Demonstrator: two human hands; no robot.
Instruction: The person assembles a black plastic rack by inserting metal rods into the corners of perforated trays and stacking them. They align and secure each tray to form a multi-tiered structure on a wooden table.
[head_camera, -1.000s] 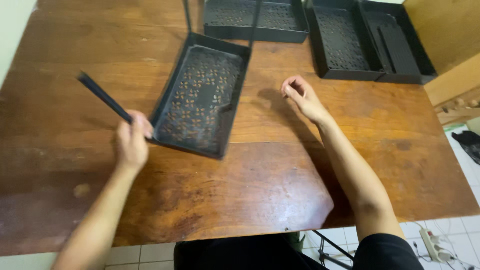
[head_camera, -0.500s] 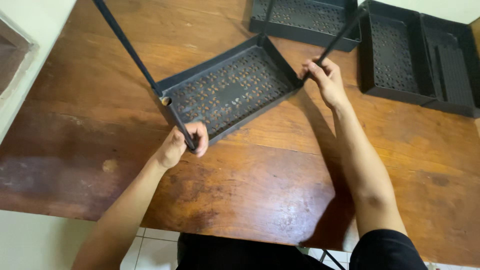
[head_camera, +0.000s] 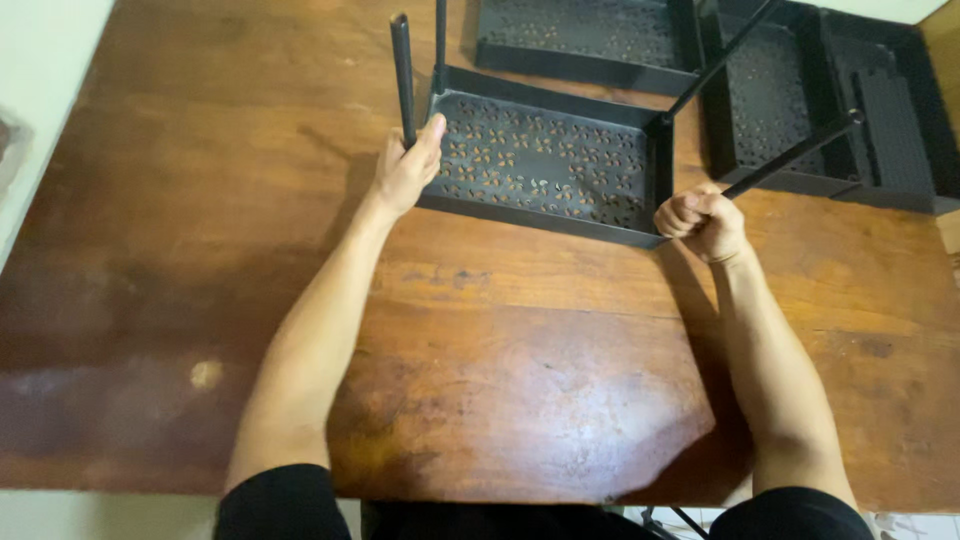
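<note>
You see an evenly, fairly brightly lit view from above, with soft glare on the polished wooden surface near you. Your arms cast dark, soft-edged shadows to their right (light comes from the left). The middle is sharp; the far-left edge smears, and straight lines bow slightly towards the corners.

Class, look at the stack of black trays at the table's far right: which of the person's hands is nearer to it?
Right. The right hand grips a rod just left of the stack; the left hand is across the pierced tray.
</note>
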